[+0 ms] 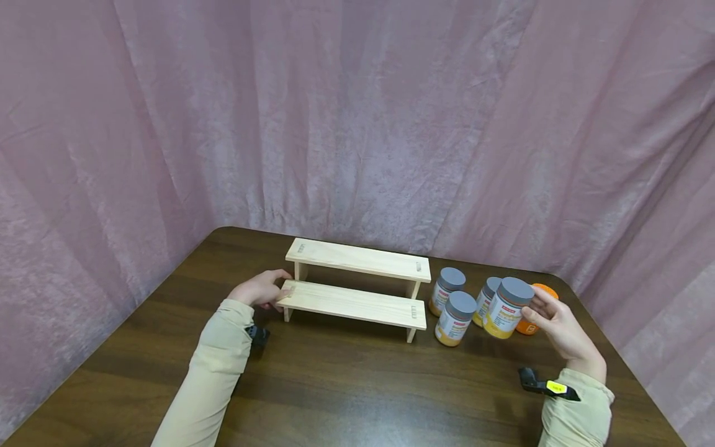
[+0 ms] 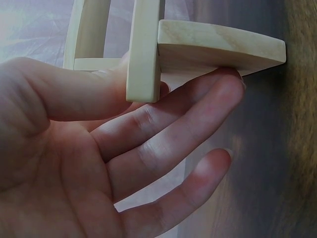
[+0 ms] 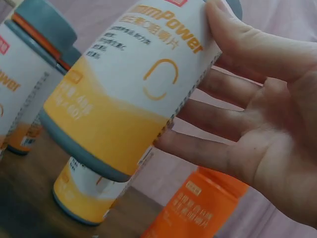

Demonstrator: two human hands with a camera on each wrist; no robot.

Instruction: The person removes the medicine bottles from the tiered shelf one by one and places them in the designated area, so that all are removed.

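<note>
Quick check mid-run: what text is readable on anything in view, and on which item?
"...mPower", start cut off: on the jar in the right hand.
Small print beneath, and red tag: too blurred to read.
Orange bottle label: unreadable.
Other jars, wooden shelf: nothing legible.

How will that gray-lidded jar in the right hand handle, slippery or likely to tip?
The jar has a smooth label, so probably a bit slippery. It is wide and short, so it likely stands steady, yet it tilts now in the right hand; on its side it would probably roll.
</note>
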